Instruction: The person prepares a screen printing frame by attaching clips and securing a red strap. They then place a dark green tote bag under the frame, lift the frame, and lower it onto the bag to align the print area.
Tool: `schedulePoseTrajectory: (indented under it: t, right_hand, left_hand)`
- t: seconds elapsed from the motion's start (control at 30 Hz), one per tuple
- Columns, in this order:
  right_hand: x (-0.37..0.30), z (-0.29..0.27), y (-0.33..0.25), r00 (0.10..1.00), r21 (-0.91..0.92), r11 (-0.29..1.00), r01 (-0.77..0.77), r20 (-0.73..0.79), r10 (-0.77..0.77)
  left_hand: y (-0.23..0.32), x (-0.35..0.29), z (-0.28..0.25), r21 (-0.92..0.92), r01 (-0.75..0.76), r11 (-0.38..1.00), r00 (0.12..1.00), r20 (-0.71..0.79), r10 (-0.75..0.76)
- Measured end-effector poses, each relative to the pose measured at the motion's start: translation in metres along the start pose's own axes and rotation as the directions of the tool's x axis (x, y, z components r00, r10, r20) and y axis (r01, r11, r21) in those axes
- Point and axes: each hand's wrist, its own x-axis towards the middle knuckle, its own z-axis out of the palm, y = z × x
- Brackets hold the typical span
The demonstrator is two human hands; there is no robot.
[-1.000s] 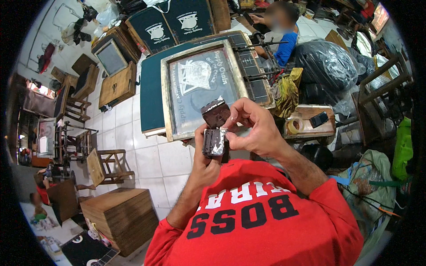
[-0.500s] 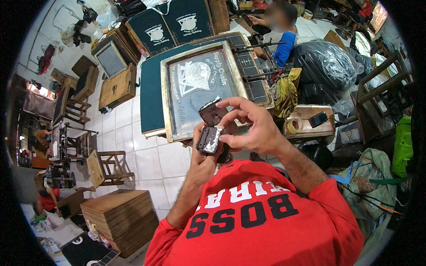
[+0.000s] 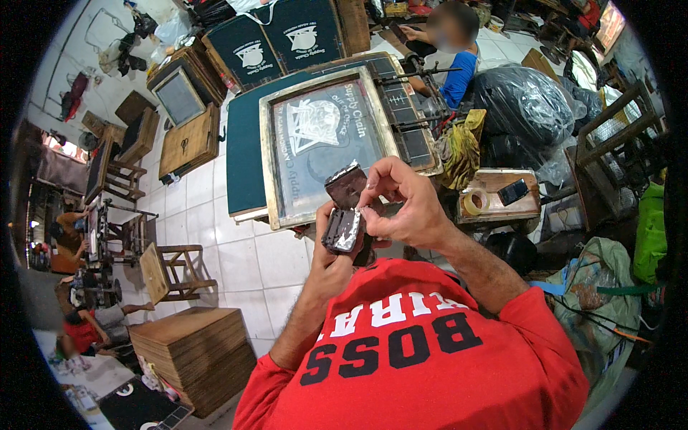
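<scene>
My left hand (image 3: 331, 271) is wrapped round a small dark flip-top pack (image 3: 332, 228) that looks like a cigarette pack. Its lid (image 3: 347, 185) stands raised at the far side, and silver foil (image 3: 350, 231) shows along the pack's right part. Above the pack's right edge is my right hand (image 3: 410, 206), thumb and forefinger pinched together at the foil. Whether anything lies between those fingertips is too small to tell. Both hands are in front of my chest, near the close edge of a framed printing screen (image 3: 266, 154).
The screen lies on a dark green board (image 3: 244, 143). To the right, a small wooden stand (image 3: 512, 204) bears a tape roll (image 3: 474, 203) and a phone (image 3: 513, 192). Stacked boards (image 3: 190, 351) and a wooden stool (image 3: 163, 272) stand left. A person in blue (image 3: 460, 79) sits beyond.
My right fingers have drawn together into a tighter pinch at the foil. The pack has turned slightly and shifted a little right in my left hand. People at far left have moved.
</scene>
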Motion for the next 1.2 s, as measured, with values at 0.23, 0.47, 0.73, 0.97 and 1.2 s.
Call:
schedulePoseTrajectory:
  t: [0.23, 0.47, 0.73, 0.97, 1.2]
  right_hand:
    - [-0.005, 0.012, -0.002, 0.919, -0.403, 0.869, 0.286, -0.141, -0.368]
    - [0.0, 0.011, -0.006, 0.816, -0.551, 0.712, 0.435, -0.092, -0.57]
    - [-0.01, 0.018, -0.016, 0.991, -0.175, 0.984, 0.038, -0.121, -0.06]
    - [-0.017, 0.017, -0.019, 0.987, -0.354, 0.934, 0.04, -0.133, -0.092]
    - [-0.007, 0.03, -0.009, 0.992, -0.378, 0.925, 0.034, -0.098, -0.076]
  left_hand:
    - [0.003, -0.002, -0.005, -0.438, 0.107, 0.893, 0.994, 0.059, -0.09]
    - [-0.003, 0.0, -0.024, -0.179, 0.148, 0.973, 0.989, 0.028, -0.145]
    - [-0.001, 0.003, -0.034, 0.235, -0.101, 0.967, 0.993, -0.039, 0.113]
    - [-0.003, 0.009, -0.048, 0.647, -0.362, 0.671, 0.912, 0.095, 0.4]
    - [0.0, 0.009, -0.051, 0.692, -0.38, 0.614, 0.891, 0.096, 0.443]
